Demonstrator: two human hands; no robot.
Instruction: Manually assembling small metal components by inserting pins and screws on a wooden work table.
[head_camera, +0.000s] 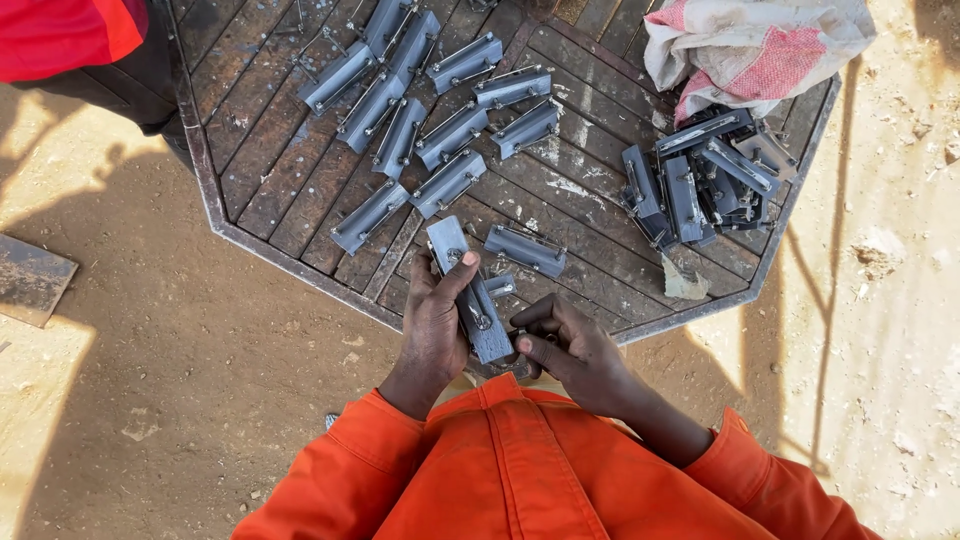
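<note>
Outdoors on sandy ground (200, 400), a slatted desk (300, 170) carries grey brackets (420, 110). Left hand (435, 325) grasps one bracket (470, 295); right hand (570, 350) is clenched, pinching its lower end.

matt grey metal bracket (468, 290) in the left hand (432, 330); weathered, rough wooden-slat table (300, 160) with rusty metal rim; grubby woven cloth (750, 45); dusty, gritty ground (180, 380).

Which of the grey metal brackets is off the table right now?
The grey metal bracket gripped in the left hand; the right hand works at its near end. All others lie on the wooden table.
</note>
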